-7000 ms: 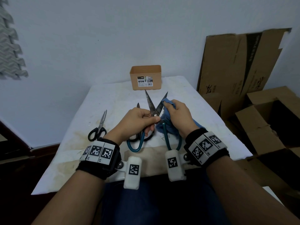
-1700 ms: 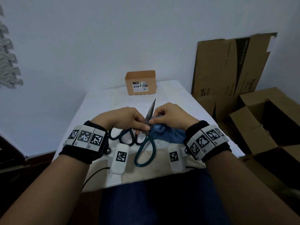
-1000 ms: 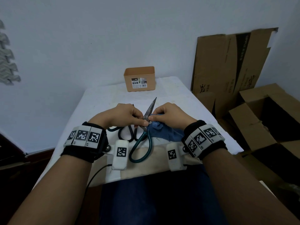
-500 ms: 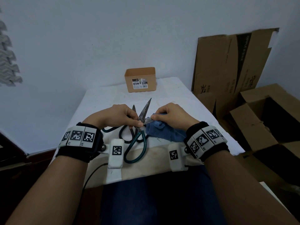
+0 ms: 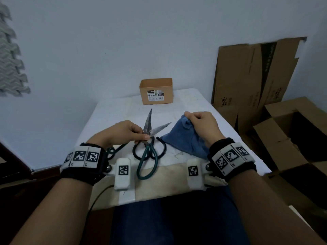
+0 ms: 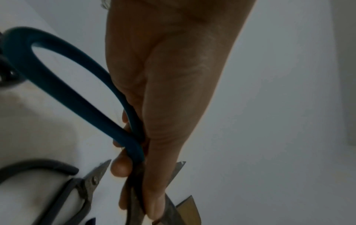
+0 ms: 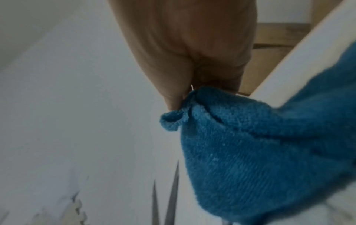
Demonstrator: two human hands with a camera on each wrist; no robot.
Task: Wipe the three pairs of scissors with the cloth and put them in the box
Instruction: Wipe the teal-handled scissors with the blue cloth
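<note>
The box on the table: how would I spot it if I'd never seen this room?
Start at the white table and look to its far edge, against the wall. The box stands there alone, beyond the scissors and cloth. It is small, orange-tan and open-topped, with a label on its front, unlike the big brown cardboard boxes on the floor.

Box point(image 5: 156, 91) at surface point(image 5: 120, 110) far edge; scissors point(image 5: 148, 138) near centre over another pair point(image 5: 160, 149); cloth point(image 5: 184, 138) right; cartons point(image 5: 254, 71) beyond right.
</note>
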